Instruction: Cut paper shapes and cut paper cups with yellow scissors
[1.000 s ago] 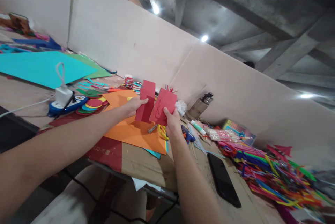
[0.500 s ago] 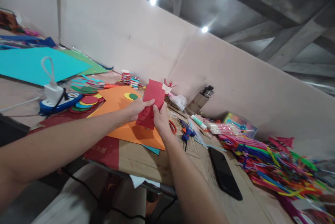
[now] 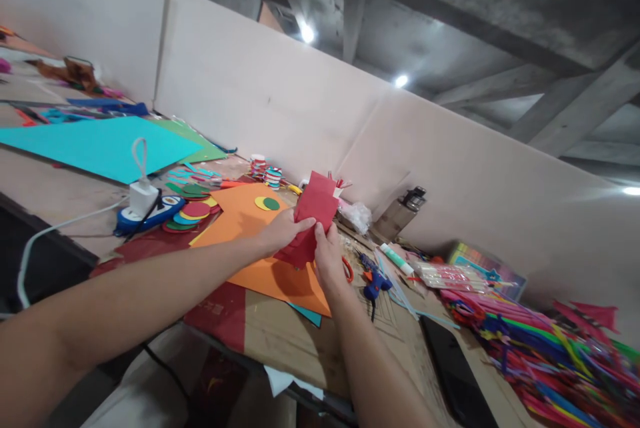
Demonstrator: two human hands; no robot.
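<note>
A red piece of paper or thin foam sheet (image 3: 320, 201) is held up above the table, its long side tilted. My left hand (image 3: 286, 231) grips its left edge with the thumb lying across the front. On the lower right edge, my right hand (image 3: 327, 251) closes with its thumb pressed on the red piece. The fingers behind it are hidden. Beneath both hands lies an orange sheet (image 3: 235, 215), bearing a green disc (image 3: 271, 204) and a yellow disc (image 3: 260, 203). Red-handled scissors (image 3: 349, 269) show partly beside my right wrist.
A blue glue gun (image 3: 375, 281), a glue stick (image 3: 397, 259) and a black phone (image 3: 455, 368) lie to the right. Pipe cleaners (image 3: 540, 335) heap beyond them. A bottle (image 3: 403, 213) stands by the wall. Leftward are a power strip (image 3: 150, 213), coloured discs (image 3: 193, 211) and a turquoise sheet (image 3: 105, 145).
The camera view has shifted, so the whole scene sits lower and further right. Both hands keep hold of the red piece, which has tilted slightly.
</note>
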